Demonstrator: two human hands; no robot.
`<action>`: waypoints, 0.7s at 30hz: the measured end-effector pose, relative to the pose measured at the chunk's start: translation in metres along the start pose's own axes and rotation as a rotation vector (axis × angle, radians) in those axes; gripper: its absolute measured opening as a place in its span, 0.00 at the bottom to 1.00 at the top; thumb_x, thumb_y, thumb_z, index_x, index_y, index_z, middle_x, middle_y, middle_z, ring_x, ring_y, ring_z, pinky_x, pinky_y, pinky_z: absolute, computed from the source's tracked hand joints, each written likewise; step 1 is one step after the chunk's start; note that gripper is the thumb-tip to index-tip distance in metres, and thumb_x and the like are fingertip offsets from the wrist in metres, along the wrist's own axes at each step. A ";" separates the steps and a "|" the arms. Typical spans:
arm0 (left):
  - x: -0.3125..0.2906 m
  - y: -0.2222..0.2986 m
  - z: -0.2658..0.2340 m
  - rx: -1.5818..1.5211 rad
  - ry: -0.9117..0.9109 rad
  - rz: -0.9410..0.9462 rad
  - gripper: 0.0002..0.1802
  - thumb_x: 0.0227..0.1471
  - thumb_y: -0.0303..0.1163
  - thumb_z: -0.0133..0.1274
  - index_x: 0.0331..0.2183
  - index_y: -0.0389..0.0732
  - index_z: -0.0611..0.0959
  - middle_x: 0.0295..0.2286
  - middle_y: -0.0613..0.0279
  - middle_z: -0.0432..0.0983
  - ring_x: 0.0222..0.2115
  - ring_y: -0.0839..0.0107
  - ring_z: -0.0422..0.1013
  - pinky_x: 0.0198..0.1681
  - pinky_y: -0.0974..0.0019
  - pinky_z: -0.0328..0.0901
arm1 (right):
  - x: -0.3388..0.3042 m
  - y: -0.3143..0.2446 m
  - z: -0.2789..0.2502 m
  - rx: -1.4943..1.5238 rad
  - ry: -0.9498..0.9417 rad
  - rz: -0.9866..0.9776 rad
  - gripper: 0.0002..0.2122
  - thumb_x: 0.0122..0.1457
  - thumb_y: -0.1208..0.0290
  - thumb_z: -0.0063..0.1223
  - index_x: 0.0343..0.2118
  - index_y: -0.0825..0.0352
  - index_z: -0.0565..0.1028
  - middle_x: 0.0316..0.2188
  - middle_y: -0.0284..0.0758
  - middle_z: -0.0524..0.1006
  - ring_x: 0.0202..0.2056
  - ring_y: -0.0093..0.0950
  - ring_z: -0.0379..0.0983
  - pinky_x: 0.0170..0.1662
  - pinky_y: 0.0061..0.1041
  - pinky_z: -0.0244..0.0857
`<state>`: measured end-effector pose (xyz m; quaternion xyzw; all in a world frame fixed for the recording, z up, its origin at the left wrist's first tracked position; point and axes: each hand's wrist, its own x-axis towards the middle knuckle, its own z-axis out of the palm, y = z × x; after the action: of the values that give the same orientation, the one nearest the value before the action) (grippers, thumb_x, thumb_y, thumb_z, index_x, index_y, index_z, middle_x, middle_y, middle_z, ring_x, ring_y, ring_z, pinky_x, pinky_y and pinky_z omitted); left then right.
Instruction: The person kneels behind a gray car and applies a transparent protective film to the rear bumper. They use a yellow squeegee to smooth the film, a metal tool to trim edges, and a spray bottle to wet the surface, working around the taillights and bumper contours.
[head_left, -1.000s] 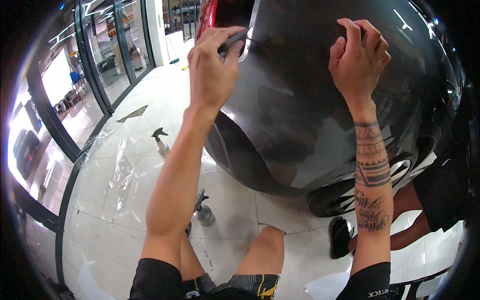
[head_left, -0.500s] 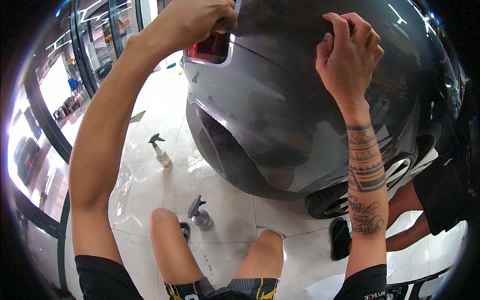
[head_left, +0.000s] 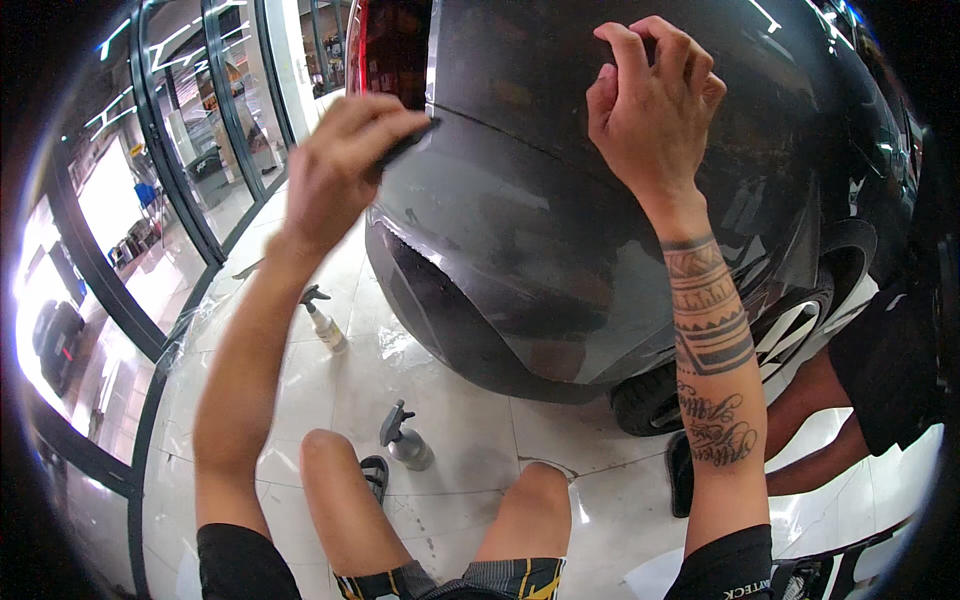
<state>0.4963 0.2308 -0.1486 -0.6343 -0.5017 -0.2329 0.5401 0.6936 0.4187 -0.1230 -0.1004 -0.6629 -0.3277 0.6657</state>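
In my left hand [head_left: 338, 165], blurred by motion, is a small flat black squeegee [head_left: 408, 147], held between thumb and fingers just below the red tail light [head_left: 385, 50]. Most of the tool is covered by the fingers. My right hand [head_left: 662, 105] is over the upper part of the glossy dark grey car body [head_left: 520, 220]. Its fingers are curled, with the index and thumb tips pointing left; whatever they grip, if anything, cannot be made out. Below the tail light, a dark seam runs rightward across the body.
Two spray bottles stand on the wet tiled floor: a grey one [head_left: 408, 445] between my knees and a whitish one [head_left: 325, 325] farther off. A rear wheel [head_left: 655, 405] is low on the right, beside another person's leg [head_left: 815, 430]. Glass doors [head_left: 165, 180] line the left.
My left hand has come down from the tail light, now uncovered, to just below it, bringing the squeegee into sight. The right hand keeps its curled shape; the view has shifted slightly.
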 end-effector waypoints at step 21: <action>0.018 -0.016 0.019 0.046 0.087 0.068 0.19 0.47 0.22 0.55 0.43 0.49 0.83 0.39 0.64 0.78 0.41 0.58 0.72 0.46 0.62 0.68 | 0.002 -0.010 0.002 0.039 0.027 0.024 0.13 0.50 0.73 0.48 0.40 0.62 0.68 0.39 0.38 0.64 0.45 0.36 0.60 0.44 0.38 0.51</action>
<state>0.4839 0.2541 -0.1319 -0.6276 -0.4613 -0.2300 0.5835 0.6862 0.4114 -0.1242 -0.0909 -0.6589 -0.3082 0.6801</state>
